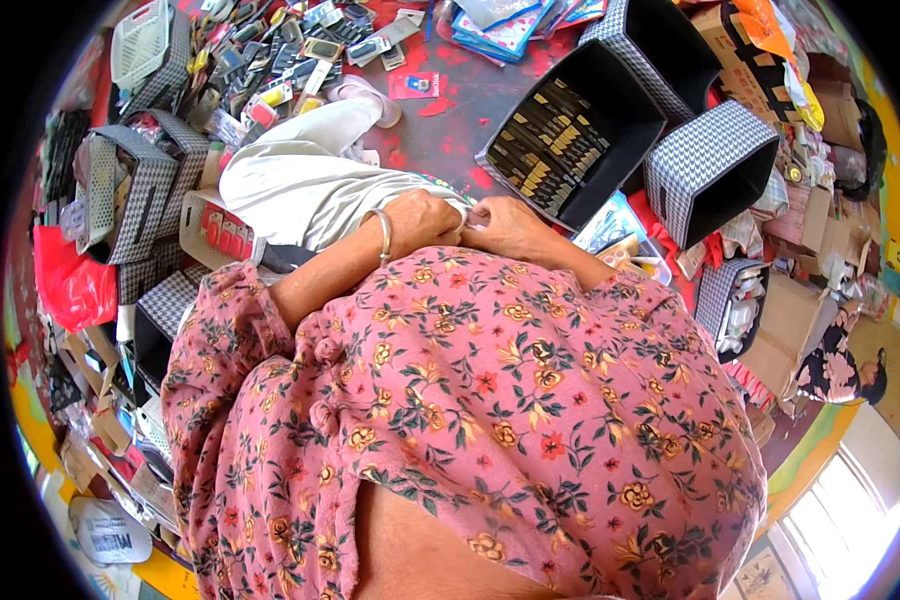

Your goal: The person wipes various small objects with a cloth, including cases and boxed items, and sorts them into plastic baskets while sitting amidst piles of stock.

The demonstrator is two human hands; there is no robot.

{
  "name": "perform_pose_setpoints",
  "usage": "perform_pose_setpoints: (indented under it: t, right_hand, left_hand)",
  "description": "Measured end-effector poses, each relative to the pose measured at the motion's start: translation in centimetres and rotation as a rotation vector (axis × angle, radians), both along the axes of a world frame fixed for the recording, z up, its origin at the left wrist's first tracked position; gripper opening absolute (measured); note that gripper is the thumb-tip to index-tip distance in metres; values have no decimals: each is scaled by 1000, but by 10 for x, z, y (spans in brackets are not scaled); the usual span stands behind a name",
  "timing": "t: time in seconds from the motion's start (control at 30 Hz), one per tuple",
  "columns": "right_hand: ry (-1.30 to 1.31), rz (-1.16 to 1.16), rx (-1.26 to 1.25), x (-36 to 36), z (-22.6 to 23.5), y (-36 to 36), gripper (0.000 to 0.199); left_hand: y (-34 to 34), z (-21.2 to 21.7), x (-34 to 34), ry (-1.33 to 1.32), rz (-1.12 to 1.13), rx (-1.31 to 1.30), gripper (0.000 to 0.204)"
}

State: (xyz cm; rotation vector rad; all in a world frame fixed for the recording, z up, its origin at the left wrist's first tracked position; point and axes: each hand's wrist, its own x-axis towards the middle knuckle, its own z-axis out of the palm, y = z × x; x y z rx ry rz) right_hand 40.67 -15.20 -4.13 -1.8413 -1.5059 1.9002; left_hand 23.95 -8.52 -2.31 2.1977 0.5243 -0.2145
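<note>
My left hand [425, 220], with a pale bangle [383, 235] at its wrist, is curled closed in front of my waist. Close beside it is my right hand [506, 222], its fingers also bent closed. A small whitish bit shows between the two hands, too little to name. What the fingers hold is mostly hidden by the knuckles. Beneath the hands lie my pale trousers [305, 185], and the pink flowered shirt [530, 370] fills the lower view. To the right of my right hand, a black-lined box [625, 110] holds rows of dark and gold packets [550, 140].
Houndstooth boxes [715, 165] stand at the right, near a cardboard carton [740, 60]. Many small packaged goods [290, 55] are heaped at the far left. More houndstooth bins [150, 190] and a red plastic bag [73, 280] line the left. Blue packets [500, 28] lie ahead.
</note>
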Motion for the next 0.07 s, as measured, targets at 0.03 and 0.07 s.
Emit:
perform_pose_setpoints:
  t: [0.03,0.07]
  right_hand:
    - [63,12,21,2,-4,-4,58]
    - [125,23,51,7,-11,-7,58]
  left_hand:
    - [0,-1,-1,13,9,-26,21]
    - [2,-2,1,23,18,-43,21]
